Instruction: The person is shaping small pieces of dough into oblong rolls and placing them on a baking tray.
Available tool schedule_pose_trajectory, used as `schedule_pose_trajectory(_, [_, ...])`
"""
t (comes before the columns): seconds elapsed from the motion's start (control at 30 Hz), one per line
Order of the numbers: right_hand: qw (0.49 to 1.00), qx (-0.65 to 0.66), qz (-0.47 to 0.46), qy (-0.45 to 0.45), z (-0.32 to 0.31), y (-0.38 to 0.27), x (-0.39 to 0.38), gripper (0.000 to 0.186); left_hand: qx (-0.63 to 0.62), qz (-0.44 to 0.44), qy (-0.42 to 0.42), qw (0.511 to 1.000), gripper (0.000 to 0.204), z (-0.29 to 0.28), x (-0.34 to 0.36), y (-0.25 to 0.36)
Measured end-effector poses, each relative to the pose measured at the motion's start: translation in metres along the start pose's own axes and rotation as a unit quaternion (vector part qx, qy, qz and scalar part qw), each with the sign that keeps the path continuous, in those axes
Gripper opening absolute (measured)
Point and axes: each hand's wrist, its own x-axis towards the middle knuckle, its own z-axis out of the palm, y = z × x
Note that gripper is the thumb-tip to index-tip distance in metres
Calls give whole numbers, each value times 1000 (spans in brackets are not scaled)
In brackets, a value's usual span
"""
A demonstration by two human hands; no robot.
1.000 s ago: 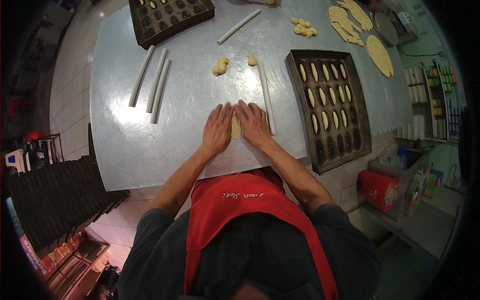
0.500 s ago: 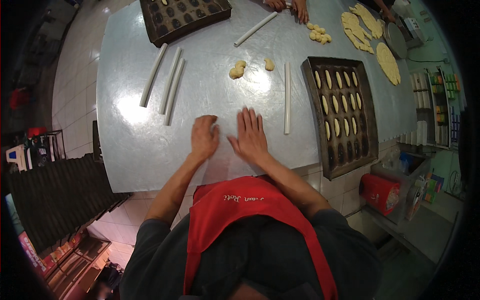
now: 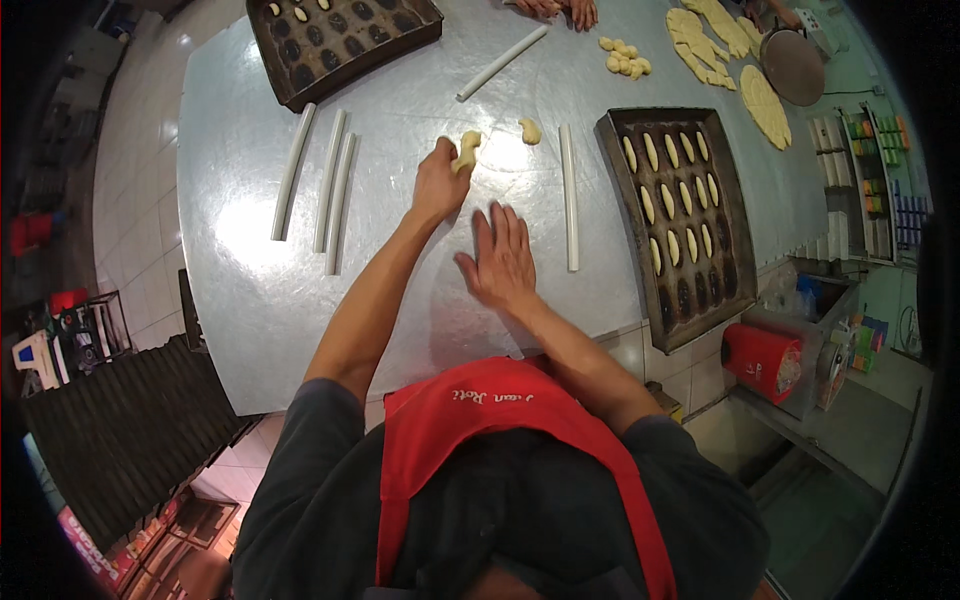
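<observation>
My left hand [image 3: 441,184] is closed on a lumpy piece of dough [image 3: 468,148] a little left of the table's middle. Its fingertips are partly hidden behind the dough. My right hand [image 3: 500,258] rests palm down near the front of the metal table [image 3: 400,110], fingers stretched out, with no dough visible around it. Beyond it lies a small curled dough piece [image 3: 530,131], apart from both hands. A white rolling tube [image 3: 570,200] lies just right of my right hand.
On the right stands a dark moulded tray [image 3: 690,329] with rows of dough strips. Another tray [image 3: 300,98] sits at far left, near several white tubes [image 3: 293,175]. A co-worker's hands [image 3: 560,10], dough balls [image 3: 625,60] and flat dough sheets [image 3: 765,105] are at the back.
My left hand has reached forward and taken hold of the lumpy dough. My right hand stays nearly in place, flat on the table.
</observation>
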Motion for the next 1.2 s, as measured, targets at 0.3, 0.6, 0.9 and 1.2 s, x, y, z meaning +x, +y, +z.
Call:
schedule_pose_trajectory(0.3, [995, -34, -9, 90, -9, 16, 20, 75, 230, -118, -207, 943, 61, -69, -143, 8])
schedule_pose_trajectory(0.6, [992, 113, -9, 60, -64, 69, -56, 28, 20, -81, 38, 996, 27, -48, -176, -33])
schedule_pose_trajectory(0.9, [793, 369, 194, 445, -246, 245, -65, 25, -173, -87, 90, 977, 16, -67, -150, 17])
schedule_pose_trajectory(1.2, [946, -142, 155, 248, -206, 317, -84, 45, -269, -91, -35, 958, 26, -62, -153, 77])
